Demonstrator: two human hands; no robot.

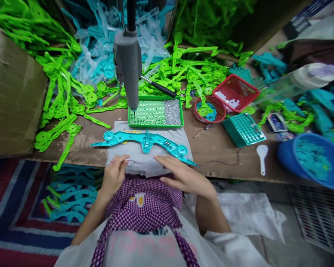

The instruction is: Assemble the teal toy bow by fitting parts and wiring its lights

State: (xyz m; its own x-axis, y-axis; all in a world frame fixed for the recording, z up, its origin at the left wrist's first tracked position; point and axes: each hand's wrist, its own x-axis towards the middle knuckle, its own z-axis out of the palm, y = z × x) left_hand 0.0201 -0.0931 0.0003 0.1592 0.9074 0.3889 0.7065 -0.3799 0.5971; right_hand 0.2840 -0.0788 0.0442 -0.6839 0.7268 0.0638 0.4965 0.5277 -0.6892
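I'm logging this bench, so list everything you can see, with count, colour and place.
bow-shaped part: one, teal, on white cloth
screw tray: one, green, behind the cloth
hanging driver: one, grey, tip above the tray
loose parts: many, green, back and left
red baskets: two, right of tray
teal basket: one, upturned, right
white spoon: one, right
blue bowl: one, far right
left hand: on cloth edge
right hand: flat on cloth

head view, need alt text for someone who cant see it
A person's left hand and right hand rest on a white cloth pad beneath a long teal plastic bow-shaped part. Behind hangs a grey electric screwdriver over a green screw tray, amid piles of green plastic parts.
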